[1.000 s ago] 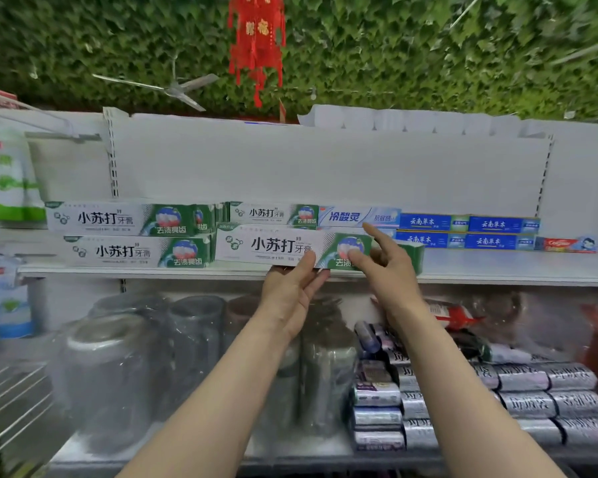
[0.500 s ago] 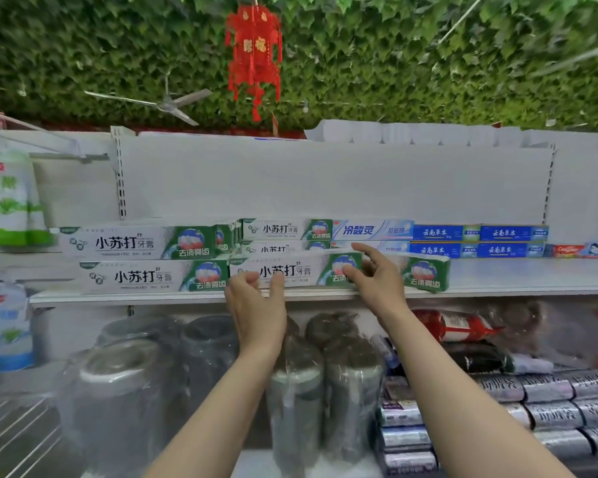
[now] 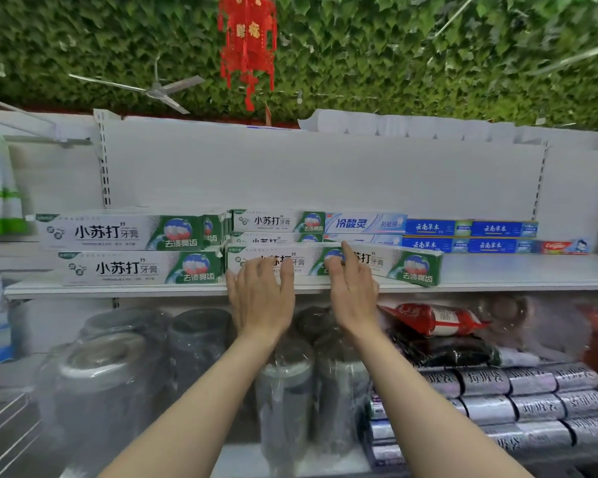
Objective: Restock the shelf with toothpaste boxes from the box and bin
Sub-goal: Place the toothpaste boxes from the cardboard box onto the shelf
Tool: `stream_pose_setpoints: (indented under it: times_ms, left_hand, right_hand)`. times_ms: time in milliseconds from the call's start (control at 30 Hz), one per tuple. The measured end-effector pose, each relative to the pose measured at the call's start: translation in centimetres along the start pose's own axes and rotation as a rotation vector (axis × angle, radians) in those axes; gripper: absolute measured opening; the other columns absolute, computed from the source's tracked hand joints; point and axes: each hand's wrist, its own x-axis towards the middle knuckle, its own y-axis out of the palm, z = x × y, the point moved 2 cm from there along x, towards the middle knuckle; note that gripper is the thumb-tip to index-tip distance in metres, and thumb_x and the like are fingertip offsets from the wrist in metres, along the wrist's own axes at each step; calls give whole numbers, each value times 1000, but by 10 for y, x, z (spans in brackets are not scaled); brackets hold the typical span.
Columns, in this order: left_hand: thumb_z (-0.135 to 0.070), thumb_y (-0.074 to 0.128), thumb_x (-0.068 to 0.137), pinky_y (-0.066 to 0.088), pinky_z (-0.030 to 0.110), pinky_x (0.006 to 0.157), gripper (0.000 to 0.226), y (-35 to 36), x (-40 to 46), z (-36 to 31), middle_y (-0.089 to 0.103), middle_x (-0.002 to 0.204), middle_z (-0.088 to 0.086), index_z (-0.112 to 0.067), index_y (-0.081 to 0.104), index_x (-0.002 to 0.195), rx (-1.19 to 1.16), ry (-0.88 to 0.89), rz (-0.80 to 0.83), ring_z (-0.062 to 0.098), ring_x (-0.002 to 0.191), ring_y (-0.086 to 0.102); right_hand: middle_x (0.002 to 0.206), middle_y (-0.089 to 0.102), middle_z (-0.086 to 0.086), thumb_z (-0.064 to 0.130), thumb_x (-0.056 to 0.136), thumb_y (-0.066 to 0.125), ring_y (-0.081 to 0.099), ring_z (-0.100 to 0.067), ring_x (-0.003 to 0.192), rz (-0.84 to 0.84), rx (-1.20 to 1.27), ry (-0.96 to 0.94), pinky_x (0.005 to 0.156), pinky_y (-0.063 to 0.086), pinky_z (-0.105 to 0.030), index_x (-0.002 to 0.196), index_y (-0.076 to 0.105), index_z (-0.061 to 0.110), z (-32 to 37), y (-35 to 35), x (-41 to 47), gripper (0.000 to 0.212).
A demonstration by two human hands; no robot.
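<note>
While the front toothpaste box (image 3: 277, 262) lies on the shelf (image 3: 497, 282), it is touched by the spread left hand (image 3: 261, 300) at 9 o'clock and the spread right hand (image 3: 354, 291) at 3 o'clock.

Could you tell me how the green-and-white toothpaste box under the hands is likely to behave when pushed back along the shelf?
The toothpaste box looks like stiff, flat-sided card, so it should slide, not roll. Long and narrow, it may swivel unless the left hand and right hand push evenly.

Box lettering (image 3: 273, 262) behind left hand (image 3: 261, 294)
</note>
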Motion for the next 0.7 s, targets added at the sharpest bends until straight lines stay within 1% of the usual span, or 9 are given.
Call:
stream_pose_setpoints:
  times_ms: [133,200,267,333,400,467,567,633,700]
  left_hand:
    - [-58,14,102,0,47,125,67,4,11,-7,50,148,3,-16,49,141,1,-48,81,20,140,40]
    - [-60,12,102,1,47,125,71,5,14,-10,50,148,4,-15,49,142,-33,-67,87,21,140,40]
    - [-62,13,100,8,47,124,72,9,13,-19,52,144,4,-15,51,139,-101,-52,72,22,137,42]
    - [-68,11,93,24,47,119,78,14,8,-35,56,137,2,-17,55,133,-263,-15,66,20,128,46]
    - [-69,12,89,36,44,110,76,20,0,-55,58,127,-2,-20,57,126,-469,12,95,15,119,48]
    - [-67,15,90,39,42,106,68,28,-7,-75,57,119,-5,-21,57,117,-587,34,136,12,113,47]
    - [-67,18,89,39,43,105,65,39,-15,-96,57,113,-2,-19,57,111,-659,48,156,15,110,47]
    - [-59,25,98,38,45,106,57,47,-18,-105,57,114,1,-16,58,112,-665,54,166,18,112,47]
    - [-54,27,103,35,45,108,51,54,-21,-111,57,119,1,-15,58,117,-648,48,183,19,116,46]
  right_hand:
    - [149,46,-3,51,101,24,33,-18,138,37,8,1,112,20,-41,157,25,32,1,-1,3,59]
    - [152,42,7,60,96,20,29,-15,141,27,69,5,112,18,-37,156,32,30,0,-7,3,68]
    - [145,36,25,71,89,16,26,-10,142,-16,152,8,111,17,-33,149,44,29,-2,-17,3,79]
    - [141,35,32,76,87,20,28,-3,140,-78,260,16,117,19,-36,144,50,31,-5,-30,2,79]
    - [141,50,23,75,89,29,37,-4,136,-155,384,24,115,28,-36,142,50,36,-9,-46,0,69]
    - [125,62,14,69,90,38,47,-7,127,-265,456,32,104,35,-25,140,51,34,-13,-65,-3,62]
    - [111,59,13,50,94,52,46,-10,113,-495,389,12,91,34,-19,133,57,26,-22,-91,-7,46]
    - [123,56,1,40,94,65,40,-17,119,-572,254,31,91,28,-18,133,59,25,-35,-102,-4,43]
    - [135,50,-4,35,90,73,35,-20,126,-524,181,107,93,23,-15,135,59,28,-51,-109,2,48]
